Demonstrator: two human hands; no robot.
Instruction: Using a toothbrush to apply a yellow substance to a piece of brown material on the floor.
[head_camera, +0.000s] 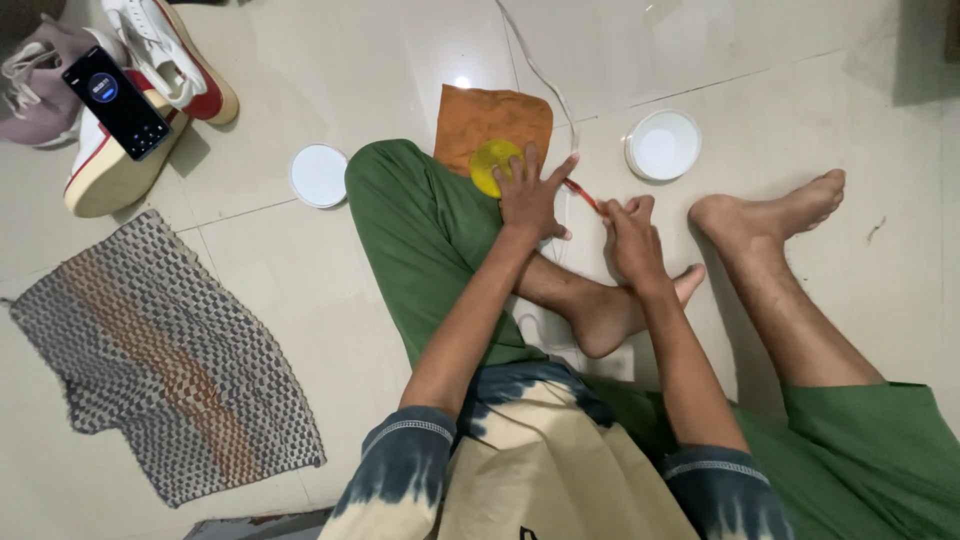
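— Sleeves and knees nearest; what are your hands doing?
— I spread my left hand (530, 196) flat on the yellow disc (492, 165), which lies on the orange cloth (490, 120). My right hand (630, 235) pinches a red stick (582, 194).
— Much done?
— Shoes (150, 90) sit untouched, jar (662, 145) open; early, I'd judge.

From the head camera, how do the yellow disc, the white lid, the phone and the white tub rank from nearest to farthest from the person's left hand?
Measured from the left hand:
1. Yellow disc: under its fingers, on the orange cloth.
2. White tub: off to the right, past the right hand.
3. White lid: to the left, beyond the green knee.
4. Phone: far left, lying on a shoe.
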